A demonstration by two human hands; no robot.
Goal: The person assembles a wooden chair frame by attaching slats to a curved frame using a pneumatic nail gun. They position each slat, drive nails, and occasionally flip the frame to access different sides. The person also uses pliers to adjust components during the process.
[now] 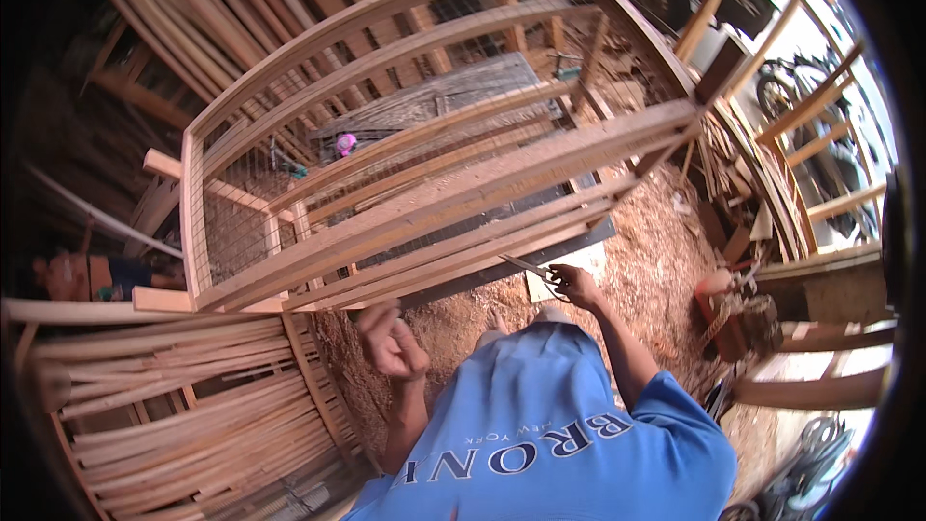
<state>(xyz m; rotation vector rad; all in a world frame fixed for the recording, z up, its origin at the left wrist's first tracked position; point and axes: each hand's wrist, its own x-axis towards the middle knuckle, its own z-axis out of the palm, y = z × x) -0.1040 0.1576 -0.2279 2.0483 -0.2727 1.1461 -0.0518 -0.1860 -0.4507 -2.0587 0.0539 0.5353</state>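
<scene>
A large wooden frame (pixel 463 178), with wire mesh (pixel 231 222) across it, stands in front of me. At its near edge, my right hand (pixel 576 287) is closed around the handles of metal snips (pixel 526 264). Their jaws point left toward the lowest near rail. My left hand (pixel 393 340) is raised just below that rail, nearer to me, with its fingers curled in. The hand is slightly blurred, and I cannot make out whether something small is between the fingers.
Stacked wood strips (pixel 183 415) lie at the lower left, and long boards (pixel 174 19) lean behind. A grey bench top (pixel 434 92) shows through the frame. Wood shavings (pixel 666 260) cover the floor. At right is a red machine (pixel 719 314); another person (pixel 72 275) is at far left.
</scene>
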